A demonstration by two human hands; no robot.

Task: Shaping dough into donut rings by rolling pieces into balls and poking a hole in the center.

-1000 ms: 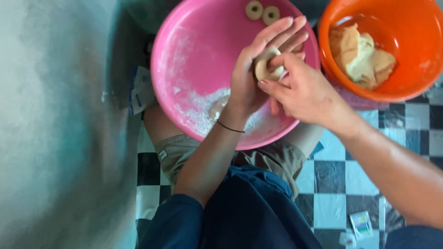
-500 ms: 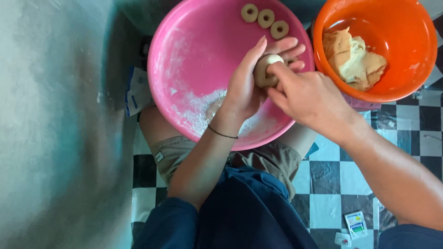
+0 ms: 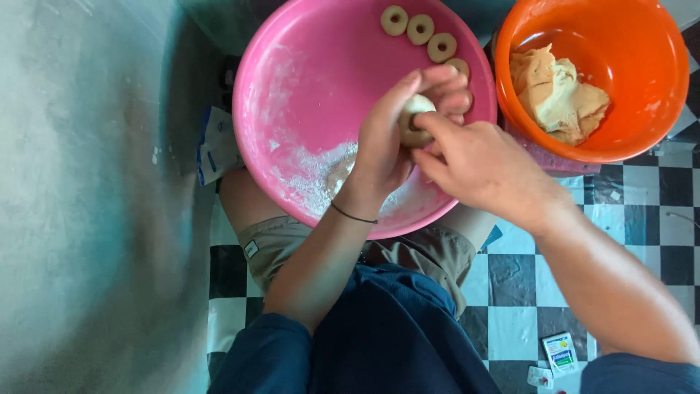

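Note:
Over a big pink basin [image 3: 292, 95] on my lap, my left hand [image 3: 390, 135] cups a small pale piece of dough [image 3: 413, 117]. My right hand [image 3: 481, 164] pinches the same piece from the right with thumb and fingers. Several ring-shaped dough pieces [image 3: 421, 29] lie in a row along the basin's far rim. Loose flour [image 3: 321, 179] dusts the basin's bottom near my left wrist. An orange bowl [image 3: 642, 44] to the right holds a lump of tan dough [image 3: 558, 95].
A grey concrete wall [image 3: 80, 197] fills the left side. Black-and-white checkered floor tiles [image 3: 510, 292] lie below my knees. A small printed packet [image 3: 560, 352] lies on the floor at lower right, and a white packet [image 3: 215, 146] is wedged beside the basin's left edge.
The view has shifted so more dough rings show at the basin's far rim. Both hands stay together, working the small dough piece.

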